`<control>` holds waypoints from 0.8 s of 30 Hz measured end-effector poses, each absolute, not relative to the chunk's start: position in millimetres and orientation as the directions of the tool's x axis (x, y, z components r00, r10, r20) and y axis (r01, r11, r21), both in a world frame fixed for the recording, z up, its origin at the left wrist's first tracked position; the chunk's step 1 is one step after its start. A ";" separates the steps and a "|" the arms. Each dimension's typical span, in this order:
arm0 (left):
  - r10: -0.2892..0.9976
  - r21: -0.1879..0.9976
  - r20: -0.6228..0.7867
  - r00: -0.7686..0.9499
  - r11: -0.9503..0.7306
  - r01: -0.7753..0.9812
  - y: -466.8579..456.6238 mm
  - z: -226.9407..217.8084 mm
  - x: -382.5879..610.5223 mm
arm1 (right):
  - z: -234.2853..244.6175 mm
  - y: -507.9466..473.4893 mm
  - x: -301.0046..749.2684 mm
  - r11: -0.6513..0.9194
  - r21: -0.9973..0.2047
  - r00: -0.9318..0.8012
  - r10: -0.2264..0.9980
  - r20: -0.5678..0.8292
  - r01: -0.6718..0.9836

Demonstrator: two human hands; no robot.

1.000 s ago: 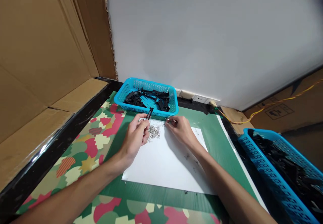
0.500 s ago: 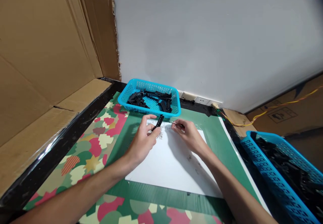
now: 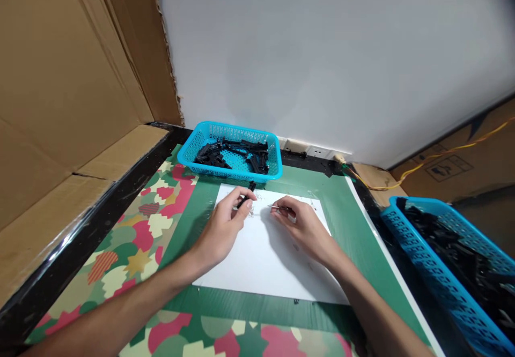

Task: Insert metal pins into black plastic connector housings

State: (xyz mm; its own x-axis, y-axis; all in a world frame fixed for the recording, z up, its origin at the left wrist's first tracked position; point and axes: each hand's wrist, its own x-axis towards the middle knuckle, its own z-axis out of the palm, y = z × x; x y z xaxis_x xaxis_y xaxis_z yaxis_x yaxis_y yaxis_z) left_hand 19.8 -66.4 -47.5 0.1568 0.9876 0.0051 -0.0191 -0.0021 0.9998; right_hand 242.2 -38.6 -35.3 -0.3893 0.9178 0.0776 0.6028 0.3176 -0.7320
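My left hand [image 3: 220, 228] grips a narrow black plastic part [image 3: 251, 186] between thumb and fingers, over the far side of a white sheet [image 3: 249, 260]. Opposite it, my right hand [image 3: 308, 227] pinches a thin tool with a pointed metal tip [image 3: 274, 207], which points left toward the black part and is apart from it. The tool's other end is hidden in the fingers, so its kind does not show. Tiny loose metal-looking pieces [image 3: 251, 212] lie on the sheet beside my left fingertips, too small to name.
A blue basket [image 3: 229, 176] with several black parts stands at the back by the wall. At the right, another blue basket [image 3: 438, 287] is filled with black parts. Cardboard [image 3: 60, 51] walls the left side. Wires [image 3: 426, 170] run from a socket strip [image 3: 317, 152].
My right hand has lowered the tool a little toward me. The black part has tilted and sits deeper among my left fingers. The view has shifted slightly.
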 end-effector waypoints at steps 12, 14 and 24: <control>0.993 0.998 -0.020 0.116 0.026 -0.049 -63.4 -49.6 15.1 | -12.6 -35.2 280.9 0.328 -0.674 -0.512 0.855 -0.088 0.662; 0.990 0.999 -0.015 0.137 0.021 -0.043 -63.9 -50.5 15.0 | -9.3 -37.3 295.2 0.323 -0.650 -0.569 0.796 -0.207 0.688; 0.972 1.000 0.001 0.234 -0.003 0.010 -65.5 -52.1 19.3 | -15.2 -47.1 299.2 0.369 -0.611 -0.607 0.757 -0.240 0.701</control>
